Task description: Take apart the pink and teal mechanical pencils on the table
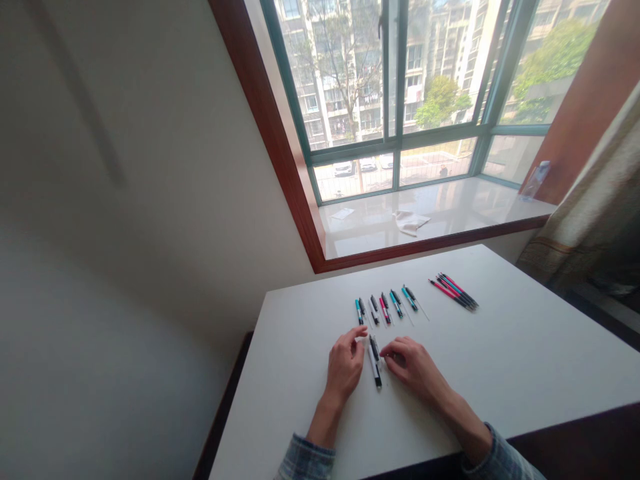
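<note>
Neither hand plainly grips anything: the left hand [344, 367] rests with its fingers curled and thumb and forefinger drawn close, nothing visible between them, just beside a slim black-and-white plastic pen [375, 362]. The right hand [411, 367] comes in from the other side, its fingertips [384, 353] so close to the pen that I can't tell whether they touch it. The pen lies flat between the hands on a white rectangular table [310, 407], back from the near edge, and it may be two pieces end to end. Its long axis runs front to back, leaning slightly, with one end toward the window; which end is the tip is too small to tell. Toward the far edge, a row of slim teal, pink and black pens [385, 305] lies side by side, and a tight bunch of pink and teal pens [454, 292] sits further right, toward the far right corner.
</note>
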Action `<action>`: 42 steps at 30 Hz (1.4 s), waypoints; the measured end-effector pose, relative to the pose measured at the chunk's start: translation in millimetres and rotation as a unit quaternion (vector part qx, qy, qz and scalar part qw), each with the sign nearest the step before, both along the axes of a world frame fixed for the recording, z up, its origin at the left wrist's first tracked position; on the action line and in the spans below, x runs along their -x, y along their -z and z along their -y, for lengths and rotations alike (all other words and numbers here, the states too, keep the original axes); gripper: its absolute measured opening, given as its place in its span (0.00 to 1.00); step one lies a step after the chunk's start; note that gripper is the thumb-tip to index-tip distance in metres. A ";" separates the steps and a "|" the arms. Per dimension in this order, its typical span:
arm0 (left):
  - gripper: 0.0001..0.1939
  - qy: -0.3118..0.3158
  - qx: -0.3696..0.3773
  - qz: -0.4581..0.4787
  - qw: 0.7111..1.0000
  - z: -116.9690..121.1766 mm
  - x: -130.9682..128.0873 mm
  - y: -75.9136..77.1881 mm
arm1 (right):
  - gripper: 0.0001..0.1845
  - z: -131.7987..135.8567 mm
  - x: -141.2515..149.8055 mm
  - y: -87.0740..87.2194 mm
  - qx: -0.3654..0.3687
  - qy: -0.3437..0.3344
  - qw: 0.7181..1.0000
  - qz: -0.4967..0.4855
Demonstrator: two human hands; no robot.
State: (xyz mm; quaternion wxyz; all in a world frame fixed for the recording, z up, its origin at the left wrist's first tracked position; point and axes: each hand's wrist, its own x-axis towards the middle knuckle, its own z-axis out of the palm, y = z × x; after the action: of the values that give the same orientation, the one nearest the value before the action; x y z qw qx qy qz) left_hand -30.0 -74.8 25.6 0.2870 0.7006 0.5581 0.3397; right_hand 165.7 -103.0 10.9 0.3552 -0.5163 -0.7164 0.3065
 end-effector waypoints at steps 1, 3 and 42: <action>0.20 0.001 0.000 -0.002 1.000 0.3 -0.1 -0.3 | 0.10 0.2 0.0 -0.1 0.000 0.000 1.000 0.001; 0.20 0.005 0.001 -0.009 1.000 0.9 -0.3 -1.0 | 0.10 0.6 -0.1 -1.0 0.001 -0.001 1.000 0.001; 0.20 -0.013 -0.069 0.038 0.997 2.1 7.8 -4.4 | 0.12 -119.5 -155.8 32.5 -0.093 0.273 0.920 0.266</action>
State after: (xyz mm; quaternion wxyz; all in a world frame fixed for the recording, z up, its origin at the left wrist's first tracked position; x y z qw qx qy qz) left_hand -37.8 -76.9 30.0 0.2544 0.6982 0.5307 0.4076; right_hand 321.5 16.5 -21.6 0.2677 -0.7194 -0.6406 -0.0192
